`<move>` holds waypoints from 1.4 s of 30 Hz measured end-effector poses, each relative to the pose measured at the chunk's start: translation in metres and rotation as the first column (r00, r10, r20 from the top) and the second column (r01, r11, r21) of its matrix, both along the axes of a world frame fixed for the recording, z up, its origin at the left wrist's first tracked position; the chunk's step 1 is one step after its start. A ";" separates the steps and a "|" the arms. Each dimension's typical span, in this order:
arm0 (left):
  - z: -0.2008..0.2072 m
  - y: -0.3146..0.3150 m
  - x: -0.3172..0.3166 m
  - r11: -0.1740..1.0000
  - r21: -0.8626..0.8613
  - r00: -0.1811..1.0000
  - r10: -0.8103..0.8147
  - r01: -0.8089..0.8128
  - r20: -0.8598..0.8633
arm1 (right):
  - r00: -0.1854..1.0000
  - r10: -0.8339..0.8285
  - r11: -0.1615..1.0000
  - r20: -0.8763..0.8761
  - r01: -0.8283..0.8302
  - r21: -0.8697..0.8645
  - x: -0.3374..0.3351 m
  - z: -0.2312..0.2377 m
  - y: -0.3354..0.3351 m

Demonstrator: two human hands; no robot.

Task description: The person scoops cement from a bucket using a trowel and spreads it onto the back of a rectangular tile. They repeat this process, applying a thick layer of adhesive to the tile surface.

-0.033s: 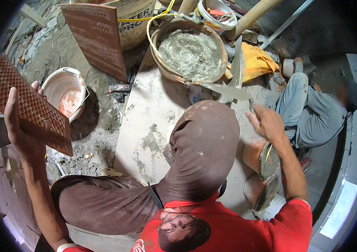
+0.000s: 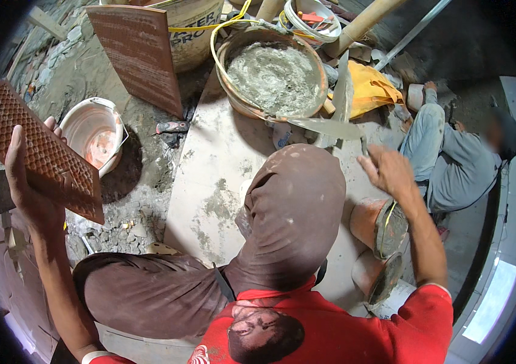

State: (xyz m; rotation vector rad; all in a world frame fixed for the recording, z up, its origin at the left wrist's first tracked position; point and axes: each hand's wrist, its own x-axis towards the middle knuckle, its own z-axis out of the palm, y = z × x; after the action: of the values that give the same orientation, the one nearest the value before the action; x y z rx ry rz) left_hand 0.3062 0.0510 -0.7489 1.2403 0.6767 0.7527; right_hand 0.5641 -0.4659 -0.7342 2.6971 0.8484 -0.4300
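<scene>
Mortar [image 2: 273, 77] appears mixed in the basin [image 2: 235, 101]; left of it, a seemingly not-yet-coated tile [image 2: 45, 155] is held by the left hand [image 2: 30, 176], nearer it a trowel [image 2: 334, 129] by the right hand [image 2: 391, 173].

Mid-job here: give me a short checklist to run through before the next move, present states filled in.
1. Reddish-brown rectangular tile with honeycomb texture in the left hand: ok, held.
2. Grey metal trowel in the right hand: ok, held by its handle.
3. Grey mortar-like mix within the round, stained bucket: ok, uncovered.
4. Trowel tip clear of the bucket's rim: cannot tell; they meet in this view.
5. Co-worker in grey top clear of the trowel: ok, off to the right.
</scene>
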 end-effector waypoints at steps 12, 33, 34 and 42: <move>0.005 -0.005 0.000 0.998 0.042 0.999 0.046 -0.045 -0.023 | 0.999 0.039 0.997 0.030 -0.037 -0.062 0.017 -0.005 0.011; -0.006 0.007 -0.002 0.995 0.096 0.997 0.013 -0.006 -0.074 | 0.988 0.032 0.948 0.152 -0.078 0.308 0.036 -0.101 -0.058; -0.005 0.005 0.003 0.999 0.037 0.996 0.038 -0.035 -0.086 | 0.983 0.031 0.949 0.183 -0.086 0.302 0.047 -0.110 -0.060; 0.006 -0.002 -0.002 0.995 0.033 0.992 0.096 -0.093 -0.088 | 0.974 0.080 0.948 0.213 -0.140 0.286 0.130 -0.082 0.011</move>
State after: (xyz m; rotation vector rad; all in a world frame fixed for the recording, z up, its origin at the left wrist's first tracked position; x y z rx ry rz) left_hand 0.3045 0.0490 -0.7432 1.2814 0.8043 0.7913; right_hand 0.6939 -0.4553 -0.8160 2.8796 1.0735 -0.0026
